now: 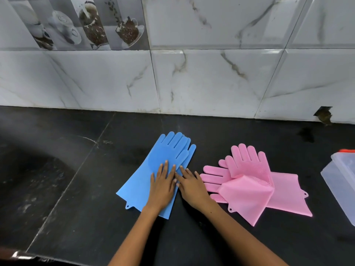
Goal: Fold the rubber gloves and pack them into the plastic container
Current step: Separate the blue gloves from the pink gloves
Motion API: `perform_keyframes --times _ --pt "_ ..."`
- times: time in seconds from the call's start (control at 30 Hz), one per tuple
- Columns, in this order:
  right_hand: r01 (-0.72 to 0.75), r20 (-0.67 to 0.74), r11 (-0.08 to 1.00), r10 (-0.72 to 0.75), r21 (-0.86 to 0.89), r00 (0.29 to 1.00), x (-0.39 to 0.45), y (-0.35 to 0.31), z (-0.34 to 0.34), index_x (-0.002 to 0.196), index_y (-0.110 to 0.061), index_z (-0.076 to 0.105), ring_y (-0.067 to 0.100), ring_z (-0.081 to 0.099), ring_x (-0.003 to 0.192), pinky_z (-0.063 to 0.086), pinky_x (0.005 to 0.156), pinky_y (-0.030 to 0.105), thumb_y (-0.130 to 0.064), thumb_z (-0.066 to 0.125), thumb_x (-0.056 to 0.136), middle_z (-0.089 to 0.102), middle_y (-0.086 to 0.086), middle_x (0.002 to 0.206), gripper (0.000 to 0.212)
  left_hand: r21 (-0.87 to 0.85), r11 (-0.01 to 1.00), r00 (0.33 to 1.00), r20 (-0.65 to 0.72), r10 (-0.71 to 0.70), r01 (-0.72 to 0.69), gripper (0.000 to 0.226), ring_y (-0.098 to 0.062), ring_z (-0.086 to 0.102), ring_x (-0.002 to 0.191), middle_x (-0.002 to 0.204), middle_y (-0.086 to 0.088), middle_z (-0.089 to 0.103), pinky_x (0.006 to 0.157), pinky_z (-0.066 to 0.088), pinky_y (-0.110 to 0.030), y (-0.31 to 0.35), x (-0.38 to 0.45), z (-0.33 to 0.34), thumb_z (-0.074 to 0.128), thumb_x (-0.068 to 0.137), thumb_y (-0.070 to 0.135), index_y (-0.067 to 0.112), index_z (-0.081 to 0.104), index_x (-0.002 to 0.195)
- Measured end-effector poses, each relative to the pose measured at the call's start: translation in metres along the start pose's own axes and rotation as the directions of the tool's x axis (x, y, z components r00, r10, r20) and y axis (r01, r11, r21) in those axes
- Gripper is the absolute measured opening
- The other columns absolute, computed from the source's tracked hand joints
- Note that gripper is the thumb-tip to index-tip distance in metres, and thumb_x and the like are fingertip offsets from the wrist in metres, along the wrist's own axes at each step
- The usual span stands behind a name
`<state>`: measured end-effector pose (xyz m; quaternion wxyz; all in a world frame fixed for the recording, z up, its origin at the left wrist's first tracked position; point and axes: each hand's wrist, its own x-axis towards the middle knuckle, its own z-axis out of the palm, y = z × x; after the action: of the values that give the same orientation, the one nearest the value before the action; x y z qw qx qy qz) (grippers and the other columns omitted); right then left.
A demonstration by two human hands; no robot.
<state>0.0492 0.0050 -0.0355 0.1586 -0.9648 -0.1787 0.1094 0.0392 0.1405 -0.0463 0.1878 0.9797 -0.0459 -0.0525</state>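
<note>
Blue gloves (pixel 153 169): two stacked, roughly aligned, lying flat on the dark surface (pixel 76 208), glove-digits pointing to the tiled wall (pixel 211 79), cuffs toward the person; a hang tab shows at the near cuff edge.

Left hand (pixel 162 187): flat on the blue pair, fingers (pixel 165 167) straight and slightly apart, pressing down; holds nothing. Right hand (pixel 190 187): just beside it, fingers straight and spread, tips on the right edge of the blue pair, heel on the surface; the two hands touch at the fingertips.

Pink gloves (pixel 251 185): to the right, near but apart from the blue pair; crossed over each other, one cuff turned over; not yet folded neatly. Plastic container (pixel 340 181): translucent, at the far right edge, partly out of view; whether it is open I cannot tell.

Judgement on handling: soft, limp, light; textured rubber probably grips skin and itself, so layers should drag rather than slide; likely springs back unless pressed. Best taken at the cuff edge or the glove-digit tips, both layers pinched together, then folded across the middle while the other hand pins the crease.
</note>
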Motion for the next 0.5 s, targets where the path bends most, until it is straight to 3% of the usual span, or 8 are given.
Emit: perform_keyframes --times 0.13,0.27,0.33,0.4,0.5 --pt "0.076 -0.015 0.996 -0.077 -0.044 0.997 0.011 0.002 -0.005 0.148 -0.022 0.022 0.022 0.016 0.145 0.004 0.118 0.044 -0.025 0.029 0.101 0.016 0.005 0.158 0.047 0.045 0.997 0.992 -0.112 -0.051 0.056 0.055 -0.016 -0.012 0.146 0.159 0.004 -0.012 0.118 -0.001 -0.043 -0.002 0.001 0.007 0.024 0.101 0.037 0.033 -0.002 0.149" --pt "0.094 -0.017 0.995 -0.094 0.022 0.995 0.006 0.004 -0.026 0.139 -0.020 0.042 0.021 0.024 0.142 0.012 0.117 0.043 -0.022 0.038 0.099 0.025 0.004 0.156 0.041 0.043 0.994 0.989 -0.117 -0.092 0.097 0.054 -0.019 -0.012 0.146 0.159 0.001 -0.012 0.118 -0.001 -0.043 0.005 0.003 0.006 0.023 0.102 0.035 0.029 -0.002 0.149" --pt "0.107 -0.119 0.987 -0.093 0.118 0.989 -0.017 0.011 -0.038 0.128 -0.017 0.056 0.021 0.038 0.135 0.026 0.112 0.038 -0.019 0.045 0.095 0.040 0.005 0.148 0.034 0.017 0.993 0.988 -0.099 -0.118 0.120 0.053 -0.022 -0.008 0.147 0.160 -0.002 -0.007 0.118 0.002 -0.044 0.007 0.000 0.004 0.025 0.102 0.032 0.026 0.004 0.150" --pt "0.120 -0.281 0.978 -0.068 0.171 0.957 -0.052 0.026 -0.050 0.112 -0.013 0.067 0.022 0.056 0.117 0.041 0.100 0.035 -0.015 0.051 0.091 0.061 0.007 0.129 0.026 -0.043 0.992 0.986 -0.113 -0.124 0.120 0.050 -0.024 -0.003 0.147 0.160 -0.005 0.001 0.119 0.006 -0.044 0.014 -0.002 -0.001 0.027 0.102 0.029 0.022 0.015 0.150" --pt "-0.036 -0.486 0.984 0.118 0.175 0.866 -0.107 0.068 -0.062 0.100 -0.012 0.072 0.021 0.065 0.101 0.046 0.092 0.029 -0.008 0.063 0.085 0.071 0.004 0.110 0.018 -0.160 0.986 0.986 -0.162 0.025 -0.051 0.043 -0.021 0.011 0.147 0.158 -0.005 0.018 0.120 0.013 -0.039 0.044 -0.005 -0.005 0.034 0.101 0.028 0.020 0.036 0.143"
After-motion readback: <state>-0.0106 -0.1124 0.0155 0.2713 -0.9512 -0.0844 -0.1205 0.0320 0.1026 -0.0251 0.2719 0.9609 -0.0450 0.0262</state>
